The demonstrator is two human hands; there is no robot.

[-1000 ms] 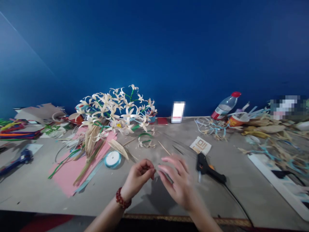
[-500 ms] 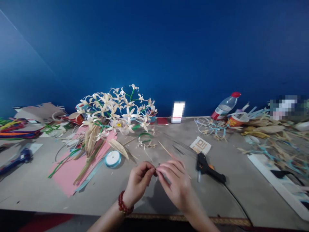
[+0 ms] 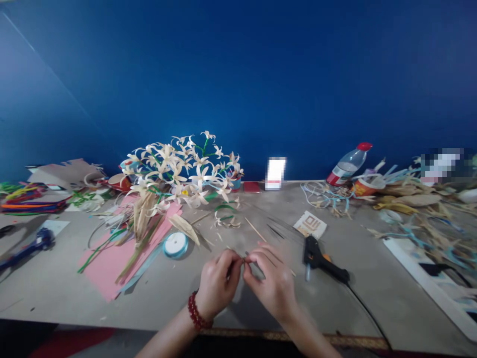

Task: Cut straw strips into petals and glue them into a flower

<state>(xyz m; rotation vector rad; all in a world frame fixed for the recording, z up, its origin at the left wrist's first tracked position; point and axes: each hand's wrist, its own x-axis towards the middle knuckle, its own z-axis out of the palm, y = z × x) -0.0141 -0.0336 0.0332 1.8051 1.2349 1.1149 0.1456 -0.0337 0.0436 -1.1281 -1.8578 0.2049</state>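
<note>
My left hand (image 3: 219, 284), with a red bead bracelet (image 3: 196, 312) on its wrist, and my right hand (image 3: 271, 282) meet fingertip to fingertip over the front middle of the grey table (image 3: 372, 293). Both hands are closed in a pinch on a small thin piece that I cannot make out. A thin wooden stick (image 3: 257, 231) lies just behind my right hand. A black glue gun (image 3: 322, 261) lies to the right of it. A bunch of cream paper flowers (image 3: 186, 171) on green stems stands behind, to the left.
Pink paper (image 3: 112, 258), a white tape roll (image 3: 175, 244) and dried leaves lie left of my hands. Far left are coloured strips (image 3: 26, 205) and a blue tool (image 3: 26, 246). At the right are a plastic bottle (image 3: 348, 163), a paper cup (image 3: 365, 185) and leaf scraps.
My right hand, spread open a second ago, has closed and come in to meet the left. Both hands have drawn slightly nearer to me.
</note>
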